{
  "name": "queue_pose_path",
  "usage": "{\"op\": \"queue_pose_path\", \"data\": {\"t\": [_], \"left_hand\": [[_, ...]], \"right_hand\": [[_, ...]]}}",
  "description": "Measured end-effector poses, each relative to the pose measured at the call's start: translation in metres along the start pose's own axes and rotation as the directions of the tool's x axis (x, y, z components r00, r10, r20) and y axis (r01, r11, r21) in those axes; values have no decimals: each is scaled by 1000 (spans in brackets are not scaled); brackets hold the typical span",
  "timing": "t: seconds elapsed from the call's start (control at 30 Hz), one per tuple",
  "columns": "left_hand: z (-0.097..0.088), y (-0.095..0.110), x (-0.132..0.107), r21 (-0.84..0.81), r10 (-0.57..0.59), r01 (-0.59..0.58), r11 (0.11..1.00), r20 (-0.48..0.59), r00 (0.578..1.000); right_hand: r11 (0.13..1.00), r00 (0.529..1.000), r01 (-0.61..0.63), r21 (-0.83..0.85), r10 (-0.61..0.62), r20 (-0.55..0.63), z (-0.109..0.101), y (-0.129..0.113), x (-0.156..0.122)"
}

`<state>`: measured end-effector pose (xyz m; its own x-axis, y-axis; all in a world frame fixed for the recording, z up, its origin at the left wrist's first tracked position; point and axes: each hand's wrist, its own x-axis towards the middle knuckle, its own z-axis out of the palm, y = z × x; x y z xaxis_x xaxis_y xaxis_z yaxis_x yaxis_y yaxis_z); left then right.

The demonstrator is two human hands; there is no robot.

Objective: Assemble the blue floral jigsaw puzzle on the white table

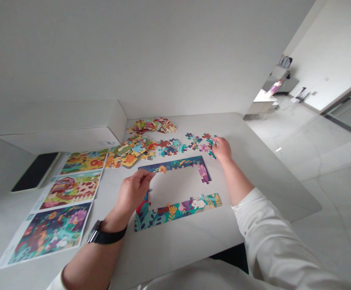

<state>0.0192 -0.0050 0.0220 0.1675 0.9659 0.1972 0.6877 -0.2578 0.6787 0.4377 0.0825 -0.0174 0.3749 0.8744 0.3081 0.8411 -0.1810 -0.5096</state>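
Nearest, a black watch (104, 235) wraps the left wrist, and beside that arm a picture sheet (57, 201) with three coloured scenes lies flat on the white desk (254, 173). Just past the wrist sits the half-built puzzle frame (175, 209): a bottom strip and a top strip, joined along the left edge, with bare desk in the middle. The left hand (133, 191) rests at the frame's upper left corner, its grip pinched thumb to fingertips; whether a piece sits between them I cannot tell. Further out, the right hand (223, 150) lies on a small cluster of loose pieces (200, 141) just beyond the frame's right end, fingers bent down onto them, though I cannot tell if that grip has closed on one. A larger heap of pieces (133, 151) spreads left of the cluster, a far pile (152, 125) behind it. A white box (63, 127) stands at the back left, a dark phone (36, 171) in front of it.
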Motion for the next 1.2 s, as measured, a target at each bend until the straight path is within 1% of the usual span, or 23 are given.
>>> {"op": "queue_pose_path", "data": {"t": [0.07,0.13,0.2,0.33,0.4,0.47,0.53,0.63,0.73,0.8,0.9,0.97,1.03,1.1,1.2], "left_hand": [[-3,2,-1,40,-27,27,999,10,1000],[-4,2,-3,77,-8,8,997,-2,1000],[-5,2,-4,89,12,-12,996,-3,1000],[-7,5,-5,71,5,-7,997,33,999],[-8,7,-6,65,0,-3,998,56,998],[-9,8,-5,66,-6,2,998,65,998],[-10,8,-6,76,-9,4,997,60,998],[-9,7,-6,82,-2,-3,997,53,999],[-7,5,-6,76,8,-13,997,63,998],[-7,4,-6,66,17,-22,998,71,997],[-6,2,-6,62,29,-33,998,66,997],[-5,1,-6,64,35,-39,997,63,997],[-5,1,-6,63,41,-45,997,62,997],[-3,1,-6,64,49,-53,997,64,997],[-2,3,-5,76,72,-77,994,69,995]], "right_hand": [[998,999,39,40,-39,19,-2,-7,0],[993,994,99,70,-102,47,-2,-16,2],[985,981,166,42,-169,96,-2,-27,7],[952,932,291,-96,-260,252,8,-45,24],[929,899,348,-129,-292,326,15,-48,31],[915,877,376,-150,-299,375,20,-45,36],[912,876,373,-170,-285,389,22,-40,41],[916,891,347,-204,-254,375,18,-36,48],[911,894,327,-250,-213,394,13,-40,60],[904,878,325,-278,-180,443,11,-48,69],[887,832,339,-313,-128,540,10,-59,80],[883,816,344,-319,-113,566,10,-63,84],[896,827,333,-295,-127,548,11,-63,85],[926,853,302,-227,-156,498,11,-60,81],[976,905,216,-35,-187,383,7,-54,67]]}}
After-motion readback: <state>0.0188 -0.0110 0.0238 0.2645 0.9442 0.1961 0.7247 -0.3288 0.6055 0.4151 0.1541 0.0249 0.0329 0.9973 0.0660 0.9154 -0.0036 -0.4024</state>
